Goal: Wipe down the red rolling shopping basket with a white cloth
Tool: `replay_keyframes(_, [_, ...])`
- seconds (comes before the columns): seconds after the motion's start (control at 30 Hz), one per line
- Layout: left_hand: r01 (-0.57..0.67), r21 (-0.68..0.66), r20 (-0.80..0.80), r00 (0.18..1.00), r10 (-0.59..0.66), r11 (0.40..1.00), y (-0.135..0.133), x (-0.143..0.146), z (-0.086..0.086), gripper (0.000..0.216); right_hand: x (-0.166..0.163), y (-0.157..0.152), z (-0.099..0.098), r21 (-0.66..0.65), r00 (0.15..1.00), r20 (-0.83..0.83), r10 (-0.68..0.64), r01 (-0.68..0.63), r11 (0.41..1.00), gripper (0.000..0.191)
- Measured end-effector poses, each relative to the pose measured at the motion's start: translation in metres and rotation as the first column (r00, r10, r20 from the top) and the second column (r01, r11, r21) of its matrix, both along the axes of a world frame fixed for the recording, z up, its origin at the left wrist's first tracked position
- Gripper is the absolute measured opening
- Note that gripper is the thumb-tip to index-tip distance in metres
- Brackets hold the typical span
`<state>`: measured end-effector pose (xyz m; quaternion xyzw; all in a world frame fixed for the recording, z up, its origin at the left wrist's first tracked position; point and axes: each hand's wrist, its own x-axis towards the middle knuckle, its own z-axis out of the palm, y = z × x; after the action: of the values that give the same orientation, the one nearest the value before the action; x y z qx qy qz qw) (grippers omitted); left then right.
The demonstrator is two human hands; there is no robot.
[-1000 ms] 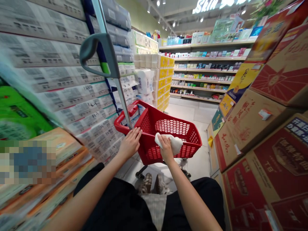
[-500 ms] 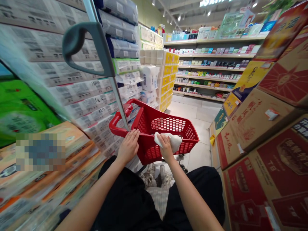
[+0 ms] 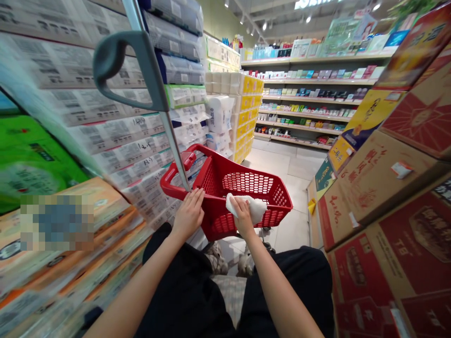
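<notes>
Red plastic basket (image 3: 212, 217) sits on the floor (image 3: 298, 180) in a shop aisle, directly ahead of the seated or crouched person's knees; its walls are pierced with holes, and the inside faces up. A metal pole (image 3: 175, 148) rises at its left end, leaning left, with a grey loop handle (image 3: 158, 75) on it.

Left hand (image 3: 189, 212): lies over the basket's near left corner, close to the foot of the pole. Fingers extended and side by side, resting on the rim, not wrapped round anything that I can see.

Right hand (image 3: 242, 213): on the near long side, right of the left hand and well apart from it. Fingers bent over a white cloth (image 3: 259, 210), holding it against the rim. Cloth is bunched, draped over the edge and spread to the right of the hand. Thumb hidden; cannot tell how it sits.

Below: dark trousers (image 3: 294, 277) and patterned shoes (image 3: 216, 258), the shoes close to the basket's underside.

Left of aisle: stacked white packs (image 3: 116, 105), a green pack (image 3: 31, 162). Right: piled cartons (image 3: 366, 180), brown and red. Beyond: shelves (image 3: 317, 82) of small boxes.
</notes>
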<state>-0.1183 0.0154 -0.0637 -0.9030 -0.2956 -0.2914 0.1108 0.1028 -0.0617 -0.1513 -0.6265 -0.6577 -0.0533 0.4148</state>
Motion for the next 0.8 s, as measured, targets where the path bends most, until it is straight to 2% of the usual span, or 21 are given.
replay_keyframes(0.43, [-0.004,0.025,-0.018,1.000,0.005,1.000,-0.002,0.013,-0.002,0.068,0.010,-0.004,0.000,0.018,0.999,-0.023,-0.028,0.029,0.999,0.066])
replay_keyframes(0.6, [-0.026,0.008,-0.030,0.999,0.026,1.000,-0.006,0.012,-0.002,0.067,-0.032,0.001,0.019,-0.031,0.978,-0.044,-0.206,0.205,0.978,0.064])
replay_keyframes(0.7, [-0.045,0.007,-0.043,0.998,0.045,0.999,-0.006,0.014,-0.003,0.065,-0.063,0.014,0.038,-0.040,0.987,-0.017,-0.160,0.159,0.987,0.065])
replay_keyframes(0.8, [-0.052,0.010,-0.040,0.998,0.053,0.999,-0.005,0.015,-0.005,0.063,-0.074,0.023,0.048,-0.018,0.997,0.009,-0.076,0.076,0.997,0.065])
